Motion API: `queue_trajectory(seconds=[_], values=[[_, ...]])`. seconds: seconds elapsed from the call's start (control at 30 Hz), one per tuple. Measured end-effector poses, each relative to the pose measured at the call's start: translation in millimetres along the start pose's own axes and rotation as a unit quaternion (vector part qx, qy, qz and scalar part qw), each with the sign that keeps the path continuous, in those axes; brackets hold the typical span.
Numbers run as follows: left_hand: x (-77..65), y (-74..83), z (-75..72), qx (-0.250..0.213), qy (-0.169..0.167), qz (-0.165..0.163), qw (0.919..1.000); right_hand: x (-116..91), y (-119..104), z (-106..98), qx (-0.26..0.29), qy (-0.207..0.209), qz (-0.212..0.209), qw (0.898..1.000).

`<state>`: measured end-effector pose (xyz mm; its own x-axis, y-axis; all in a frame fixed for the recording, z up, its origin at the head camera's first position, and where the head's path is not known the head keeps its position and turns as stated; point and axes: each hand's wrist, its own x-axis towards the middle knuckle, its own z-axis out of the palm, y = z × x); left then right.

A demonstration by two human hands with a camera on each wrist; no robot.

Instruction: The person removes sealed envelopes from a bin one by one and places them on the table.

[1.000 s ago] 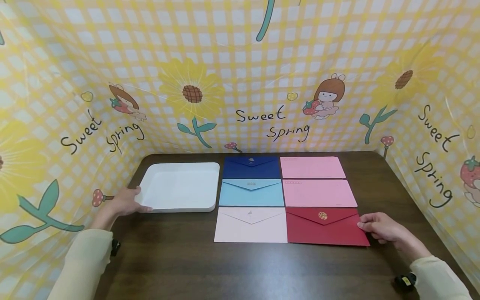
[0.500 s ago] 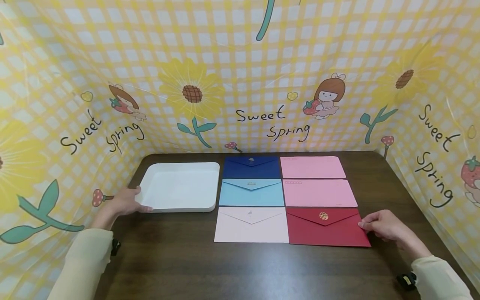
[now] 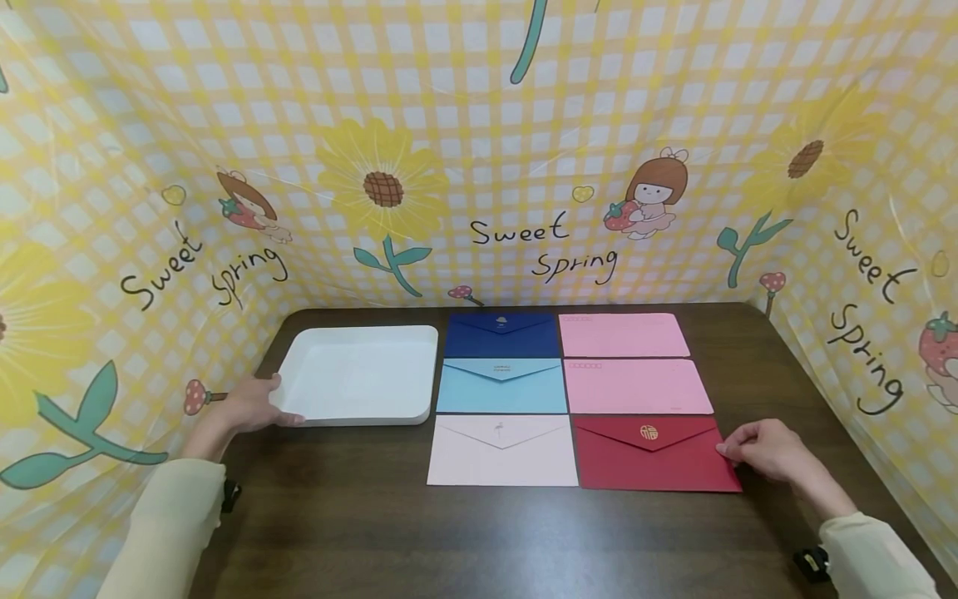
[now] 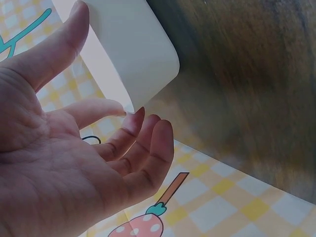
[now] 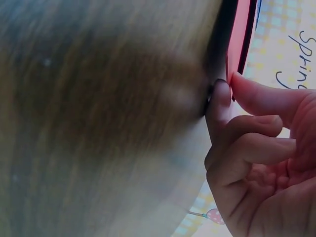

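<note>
At the left end of the white tray (image 3: 359,374), my left hand (image 3: 250,403) holds the near corner, thumb on the front wall and index finger at the side. The left wrist view shows its other fingers loosely bent below the tray's corner (image 4: 148,54). My right hand (image 3: 771,449) pinches the right edge of a red envelope (image 3: 659,466) with a gold emblem on its flap. Seen nearly edge-on in the right wrist view, the envelope (image 5: 237,44) is between thumb (image 5: 252,94) and index finger, with the remaining fingers curled.
Left of the red envelope lies a white one (image 3: 501,462). Behind are a light blue envelope (image 3: 501,398), a dark blue one (image 3: 501,339) and two pink ones, the nearer pink envelope (image 3: 636,389) and the farther pink envelope (image 3: 621,335). Checked cloth (image 3: 524,150) walls surround the brown table (image 3: 486,549).
The red envelope has shifted slightly right with my right hand, and a narrow gap now shows between it and the white envelope. My left hand and the tray stay put.
</note>
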<state>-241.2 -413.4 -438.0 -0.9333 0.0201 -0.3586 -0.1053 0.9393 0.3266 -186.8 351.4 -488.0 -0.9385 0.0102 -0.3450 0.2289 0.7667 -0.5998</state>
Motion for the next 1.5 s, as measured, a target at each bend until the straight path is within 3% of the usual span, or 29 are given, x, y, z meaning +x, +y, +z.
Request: queue_trajectory(seconds=[0.27,0.53,0.63,0.73,0.87,0.97,1.1,1.27,1.5], values=[[1.5,2.1,-0.8,-0.005,0.002,-0.001,1.0,0.5,1.2,1.7,-0.014,0.02,-0.003,1.0],[2.3,4.2,-1.1,-0.007,0.001,-0.006,1.0,-3.2,0.4,3.8,-0.012,0.033,-0.048,0.998],[3.1,4.8,-2.3,-0.005,0.001,-0.007,1.0,-8.5,-9.5,7.5,-0.054,0.077,-0.103,0.99],[4.1,5.2,-2.8,-0.003,0.003,-0.007,1.0,-16.3,-23.9,16.4,-0.105,0.114,-0.161,0.975],[3.3,3.5,-0.2,-0.006,0.005,-0.004,1.0,-29.7,-41.2,36.3,-0.159,0.123,-0.195,0.96],[-0.2,-0.2,2.4,0.0,0.007,0.003,1.0,-39.0,-48.5,52.3,-0.177,0.124,-0.197,0.956],[-2.9,-6.1,5.1,0.013,0.013,0.014,0.9997,-45.5,-52.6,65.6,-0.175,0.11,-0.186,0.961],[-0.5,-7.4,5.8,0.01,0.012,0.019,0.9997,-46.9,-52.3,69.1,-0.17,0.087,-0.16,0.969],[1.3,-2.9,3.0,0.017,0.014,0.02,0.9996,-47.1,-50.5,70.7,-0.164,0.083,-0.156,0.97]])
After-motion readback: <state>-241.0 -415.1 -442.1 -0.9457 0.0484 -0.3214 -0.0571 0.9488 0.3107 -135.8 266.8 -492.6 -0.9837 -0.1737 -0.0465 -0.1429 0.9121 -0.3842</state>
